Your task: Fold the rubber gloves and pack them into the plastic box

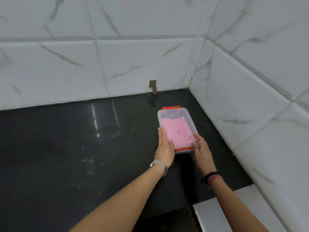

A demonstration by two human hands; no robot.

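Rubber gloves (179, 129), pink and folded flat, lie inside the plastic box (177, 114), visible through its clear lid. A small dark mark shows on the pink surface. The box is closed: an orange clip (171, 108) sits at the far end and a second orange clip (183, 149) at the near end. The box rests on the dark countertop (66, 156), near the corner where the two tiled walls (117, 56) meet.

Left hand (164, 146): placed along the left side of the box, fingers straight and held together against the edge, thumb resting on the near left corner of the lid.

Right hand (201, 148): placed at the near right corner of the box, fingers curled round the edge, thumb on the lid beside the near clip.

A metal watch (158, 164) is worn on the left wrist. A black bead bracelet (209, 175) and a red band are worn on the right wrist.

A small rectangular hole (153, 85) is cut in the rear wall tile just above the countertop. A light-coloured ledge (217, 210) adjoins the countertop at the lower right.
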